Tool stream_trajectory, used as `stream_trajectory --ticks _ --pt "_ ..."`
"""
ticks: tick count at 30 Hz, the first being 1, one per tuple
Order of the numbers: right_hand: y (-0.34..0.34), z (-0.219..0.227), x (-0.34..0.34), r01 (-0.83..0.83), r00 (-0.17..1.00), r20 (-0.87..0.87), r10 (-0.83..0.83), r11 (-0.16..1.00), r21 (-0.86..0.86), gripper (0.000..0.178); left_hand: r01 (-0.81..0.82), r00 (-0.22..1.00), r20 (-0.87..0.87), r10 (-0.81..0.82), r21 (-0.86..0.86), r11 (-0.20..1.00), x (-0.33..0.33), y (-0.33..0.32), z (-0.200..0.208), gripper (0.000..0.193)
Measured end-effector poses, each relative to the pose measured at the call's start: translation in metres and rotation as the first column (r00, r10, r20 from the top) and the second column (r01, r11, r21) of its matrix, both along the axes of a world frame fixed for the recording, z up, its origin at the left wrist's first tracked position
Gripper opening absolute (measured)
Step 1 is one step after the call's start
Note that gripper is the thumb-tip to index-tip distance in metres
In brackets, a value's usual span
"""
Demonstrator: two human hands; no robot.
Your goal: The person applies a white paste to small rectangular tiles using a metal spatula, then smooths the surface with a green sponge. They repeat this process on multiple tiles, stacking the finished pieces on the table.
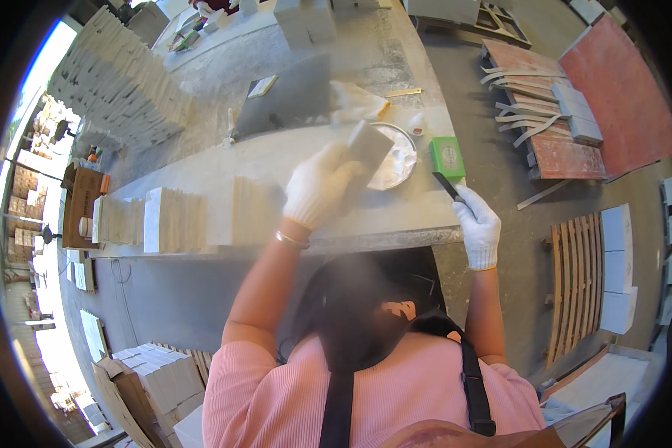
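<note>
My left hand [313,187], in a white knit glove, is closed around a grey rectangular tile [370,151] and holds it tilted above the bench. Behind that tile sits a round bowl [402,158] of white paste or powder, partly covered by it. My right hand [479,228], also gloved, grips a thin dark flat-bladed tool [446,185] over the bench's right edge; its exact kind cannot be told. A green box [447,157] lies just beyond the blade. Beside the bowl stands a small white bottle [417,124].
Rows of tiles stand on edge along the bench front [173,220], left of my hand. A dark sheet [287,97] and a white cloth [357,101] lie farther back. Tall tile stacks [119,78] rise at far left. On the right are a wooden pallet [575,284] and red boards [623,97].
</note>
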State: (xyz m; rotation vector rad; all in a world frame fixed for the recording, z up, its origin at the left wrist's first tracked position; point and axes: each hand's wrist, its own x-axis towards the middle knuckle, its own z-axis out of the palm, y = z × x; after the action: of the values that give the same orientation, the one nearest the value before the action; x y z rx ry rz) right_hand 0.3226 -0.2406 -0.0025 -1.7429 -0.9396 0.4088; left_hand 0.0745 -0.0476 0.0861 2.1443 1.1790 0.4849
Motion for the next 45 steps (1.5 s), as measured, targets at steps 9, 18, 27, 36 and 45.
stream_trajectory --ticks 9,18,27,36,45 --pt "-0.096 -0.004 0.027 0.21 0.885 -0.399 -0.239 0.971 -0.115 0.019 0.583 0.811 0.112 -0.574 -0.233 0.778 0.073 -0.027 -0.091 0.045" --pt "-0.121 -0.021 0.033 0.245 0.883 -0.374 -0.283 0.958 -0.147 0.018 0.65 0.718 -0.164 -0.676 -0.189 0.736 0.146 -0.029 -0.088 0.038" --pt "-0.089 -0.024 0.036 0.145 0.953 -0.255 -0.165 0.985 -0.096 0.029 0.644 0.746 -0.334 -0.576 0.144 0.751 0.15 -0.053 -0.089 0.052" --pt "-0.078 -0.029 0.029 0.097 0.994 0.062 -0.085 0.973 -0.21 0.026 0.631 0.771 -0.108 -0.628 0.265 0.729 0.114 -0.065 -0.097 0.065" --pt "-0.089 -0.024 0.015 0.115 0.955 0.295 -0.04 0.963 -0.242 0.034 0.574 0.803 -0.028 -0.596 0.305 0.76 0.11 -0.064 -0.117 0.066"
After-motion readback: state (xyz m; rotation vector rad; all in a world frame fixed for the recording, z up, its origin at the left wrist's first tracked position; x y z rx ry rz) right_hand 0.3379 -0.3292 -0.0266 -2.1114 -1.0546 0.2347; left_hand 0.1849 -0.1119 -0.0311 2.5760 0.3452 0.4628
